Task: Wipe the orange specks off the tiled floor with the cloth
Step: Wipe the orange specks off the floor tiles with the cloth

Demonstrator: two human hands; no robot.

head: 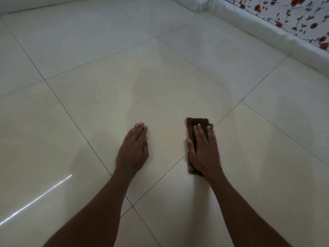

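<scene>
A dark folded cloth lies flat on the pale tiled floor, across a grout line. My right hand presses down on the cloth with flat fingers, covering most of it. My left hand rests flat on the bare tile to the left of the cloth, fingers together, holding nothing. I see no orange specks on the tiles. A faint damp-looking patch shows on the tile ahead of my hands.
A white mattress edge with a floral sheet runs along the far right. A wall base borders the far side. A bright light streak reflects on the tile at lower left.
</scene>
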